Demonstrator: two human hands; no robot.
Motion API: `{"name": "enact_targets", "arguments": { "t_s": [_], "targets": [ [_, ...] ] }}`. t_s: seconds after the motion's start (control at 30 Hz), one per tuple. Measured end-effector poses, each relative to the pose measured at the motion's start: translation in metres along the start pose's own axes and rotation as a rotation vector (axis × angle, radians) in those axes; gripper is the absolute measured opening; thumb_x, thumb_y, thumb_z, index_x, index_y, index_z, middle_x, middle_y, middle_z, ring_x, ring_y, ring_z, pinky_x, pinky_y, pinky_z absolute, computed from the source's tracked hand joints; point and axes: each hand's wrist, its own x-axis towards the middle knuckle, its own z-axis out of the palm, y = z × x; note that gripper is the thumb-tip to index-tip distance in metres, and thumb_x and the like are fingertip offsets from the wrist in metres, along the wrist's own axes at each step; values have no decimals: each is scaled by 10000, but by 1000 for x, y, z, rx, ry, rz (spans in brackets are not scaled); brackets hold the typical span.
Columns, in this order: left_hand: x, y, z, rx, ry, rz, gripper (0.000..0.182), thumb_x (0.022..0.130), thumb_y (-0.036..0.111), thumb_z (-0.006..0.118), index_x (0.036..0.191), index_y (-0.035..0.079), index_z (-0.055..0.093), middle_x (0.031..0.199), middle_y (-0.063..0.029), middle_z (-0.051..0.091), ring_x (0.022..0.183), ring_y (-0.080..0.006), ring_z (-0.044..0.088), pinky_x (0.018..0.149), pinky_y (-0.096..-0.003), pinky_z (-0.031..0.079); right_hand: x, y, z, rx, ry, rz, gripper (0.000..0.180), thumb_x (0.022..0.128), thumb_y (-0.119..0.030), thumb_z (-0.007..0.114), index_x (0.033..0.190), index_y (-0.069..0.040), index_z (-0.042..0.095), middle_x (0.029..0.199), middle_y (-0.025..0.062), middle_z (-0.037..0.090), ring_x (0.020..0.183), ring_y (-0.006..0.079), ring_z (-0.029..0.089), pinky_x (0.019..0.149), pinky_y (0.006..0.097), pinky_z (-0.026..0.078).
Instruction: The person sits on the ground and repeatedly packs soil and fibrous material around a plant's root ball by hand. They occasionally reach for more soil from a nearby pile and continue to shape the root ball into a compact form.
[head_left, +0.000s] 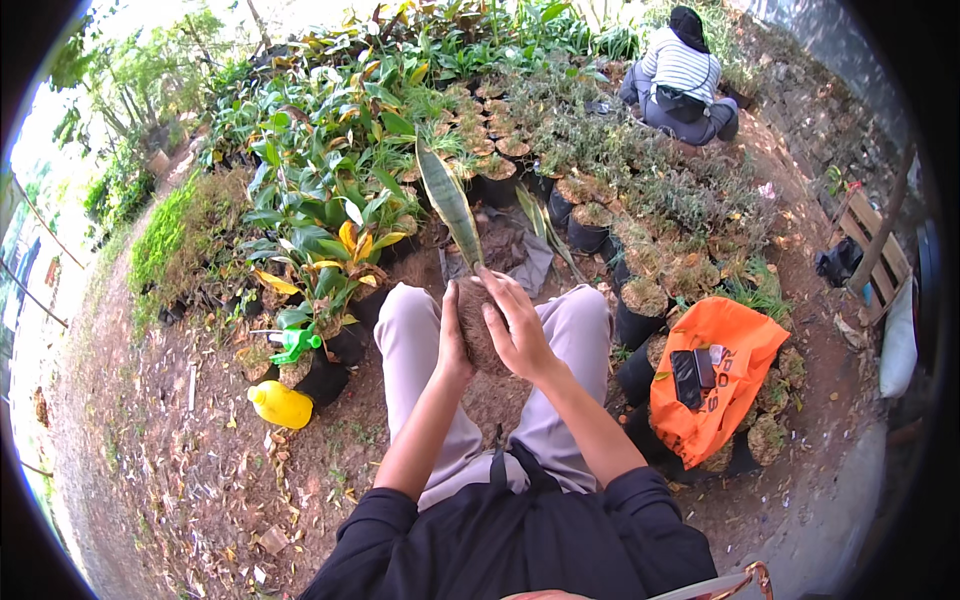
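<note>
Between my knees, both hands hold a brown ball of coconut-like fibre (478, 322). My left hand (454, 337) presses along its left side. My right hand (517, 326) lies over its right side and top, fingers reaching towards the base of a snake plant leaf (448, 195). The leaf stands up from the top of the ball, green with pale yellow edges; its lower end is hidden by the ball and fingers. Beyond the hands, a grey cloth (531, 266) lies on the soil, with another snake plant leaf (534, 214) beside it.
To the left are a yellow bottle (280, 405) and a green spray head (297, 344). An orange bag (720, 337) carrying two phones (686, 379) lies over pots on the right. Potted plants (322, 180) spread ahead. A person (679, 82) crouches at the back right near a wooden pallet (874, 240).
</note>
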Motion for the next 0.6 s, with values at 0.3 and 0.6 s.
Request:
{"name": "enact_targets", "arguments": {
  "t_s": [0.3, 0.6],
  "targets": [
    [-4, 16, -2, 28, -93, 34, 464, 908, 473, 478, 1169, 92, 534, 1032, -110, 614, 918, -217, 624, 805, -330, 519, 11, -15, -2, 158, -84, -67, 660, 891, -84, 441, 1464, -24, 119, 1261, 192, 522, 1212, 351, 426, 1031, 428, 294],
    [-10, 43, 23, -122, -110, -79, 500, 847, 444, 537, 1199, 89, 540, 1128, -112, 612, 995, -259, 609, 870, -417, 495, 53, -9, -40, 715, 109, 251, 612, 946, -485, 398, 1409, -93, 315, 1415, 121, 370, 1200, 206, 467, 999, 343, 389]
  ]
}}
